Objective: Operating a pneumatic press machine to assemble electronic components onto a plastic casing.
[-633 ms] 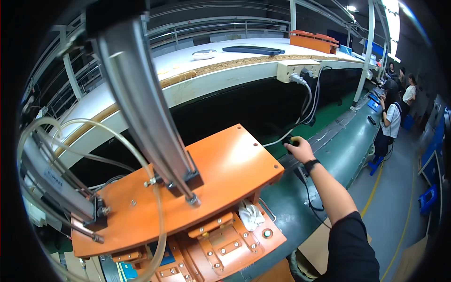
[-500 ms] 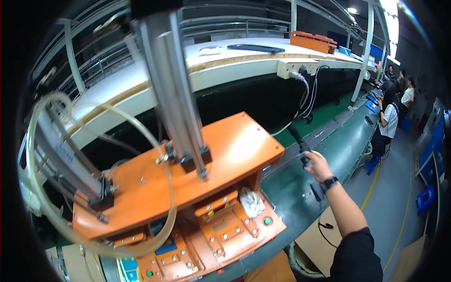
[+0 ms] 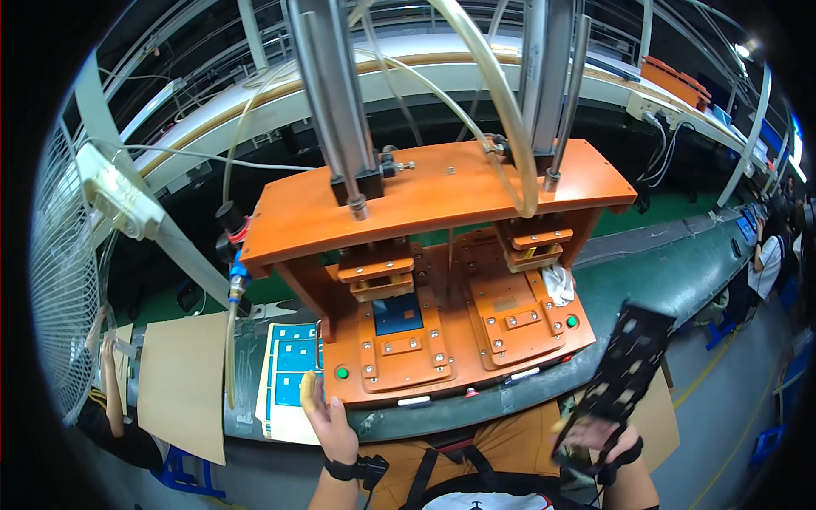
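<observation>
My right hand grips the lower end of a long black flat panel with rows of cutouts, tilted up at the right of the press. My left hand is raised with fingers apart and nothing in it, just before the press's left front corner. In front of me stands an orange two-station pneumatic press. A dark blue plate lies in its left station's fixture. Close to my left hand are blue sheets with small light patches.
Green buttons sit on the press's front corners. A white cloth is tucked at its right side. A large cardboard sheet and a mesh fan guard are at left. Clear hoses loop overhead. Other people work at both sides.
My view has swung left, bringing the press to the middle. My right hand has drawn back from the far right bench with the black panel. My left hand has come into view.
</observation>
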The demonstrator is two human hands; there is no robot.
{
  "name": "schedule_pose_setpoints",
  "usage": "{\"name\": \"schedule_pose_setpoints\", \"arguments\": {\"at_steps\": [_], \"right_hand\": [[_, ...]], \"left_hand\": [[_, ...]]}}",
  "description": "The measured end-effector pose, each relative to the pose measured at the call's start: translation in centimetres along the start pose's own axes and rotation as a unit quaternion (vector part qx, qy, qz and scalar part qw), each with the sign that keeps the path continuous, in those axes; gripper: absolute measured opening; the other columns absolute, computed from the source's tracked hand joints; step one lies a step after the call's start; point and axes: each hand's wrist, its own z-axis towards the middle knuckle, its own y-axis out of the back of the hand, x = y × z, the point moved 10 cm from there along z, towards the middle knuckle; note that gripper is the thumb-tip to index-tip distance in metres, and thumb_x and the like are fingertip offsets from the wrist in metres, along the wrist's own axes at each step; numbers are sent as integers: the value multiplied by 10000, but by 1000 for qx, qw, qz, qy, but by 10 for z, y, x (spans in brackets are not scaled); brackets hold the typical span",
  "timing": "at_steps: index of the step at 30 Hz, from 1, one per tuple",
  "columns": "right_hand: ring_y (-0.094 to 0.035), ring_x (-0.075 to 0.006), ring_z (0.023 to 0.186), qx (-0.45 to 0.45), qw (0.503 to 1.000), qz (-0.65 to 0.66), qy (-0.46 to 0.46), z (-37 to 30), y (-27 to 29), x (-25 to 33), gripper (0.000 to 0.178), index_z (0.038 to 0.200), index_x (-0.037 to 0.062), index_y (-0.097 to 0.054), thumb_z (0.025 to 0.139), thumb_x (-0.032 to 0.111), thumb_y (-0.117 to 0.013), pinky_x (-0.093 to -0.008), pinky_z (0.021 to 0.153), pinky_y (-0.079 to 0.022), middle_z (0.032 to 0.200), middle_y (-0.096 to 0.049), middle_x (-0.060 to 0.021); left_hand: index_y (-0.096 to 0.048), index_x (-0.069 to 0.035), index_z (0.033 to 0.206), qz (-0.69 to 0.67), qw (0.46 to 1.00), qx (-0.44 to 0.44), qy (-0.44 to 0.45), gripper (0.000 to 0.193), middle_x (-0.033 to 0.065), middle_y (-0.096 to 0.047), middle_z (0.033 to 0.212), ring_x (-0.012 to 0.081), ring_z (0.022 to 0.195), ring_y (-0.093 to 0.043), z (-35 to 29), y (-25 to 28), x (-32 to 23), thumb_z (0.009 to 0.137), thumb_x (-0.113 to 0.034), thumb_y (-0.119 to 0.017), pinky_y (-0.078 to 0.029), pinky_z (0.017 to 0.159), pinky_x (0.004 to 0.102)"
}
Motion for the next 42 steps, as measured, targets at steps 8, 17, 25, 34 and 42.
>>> {"name": "schedule_pose_setpoints", "arguments": {"at_steps": [8,17,25,34,42], "right_hand": [[-268,-367,1431,18,924,370,-96,114,-52,-65,910,1512,7,-156,790,-47,-708,-506,1192,-178,1531,-257,-235],[-265,-427,1418,20,888,456,-55,151,-47,-90,876,1520,23,-149,813,41,-665,-535,1193,-128,1501,-281,-280],[-454,-319,1300,-39,944,327,-11,153,-30,-93,742,1503,-7,-203,917,225,-596,-443,1112,-322,1455,-390,-231],[-505,-253,1243,-70,976,194,-71,119,-16,-107,647,1474,-36,-287,931,159,-580,-394,1081,-366,1415,-456,-213],[-501,-154,1177,-81,985,54,-139,93,10,-95,585,1482,41,-322,956,84,-574,-335,1046,-405,1385,-487,-86]], "left_hand": [[-382,-67,1396,136,851,413,-293,944,188,-459,1375,386,1324,-381,-94,-78,-124,673,-451,-854,-312,1096,531],[-504,-57,1307,216,796,514,-235,808,117,-574,1287,324,1325,-453,-77,-113,-111,647,-345,-872,-290,1102,554],[-579,-79,1270,170,832,470,-243,760,147,-590,1266,363,1290,-491,-5,-119,-120,582,-186,-883,-419,1036,446],[-610,-71,1244,263,832,446,-198,712,183,-581,1262,343,1238,-524,66,-128,-90,581,-153,-856,-415,1049,387],[-619,-77,1231,315,766,515,-219,697,145,-608,1160,339,1112,-569,61,-141,-96,575,-186,-826,-453,983,381]]}}
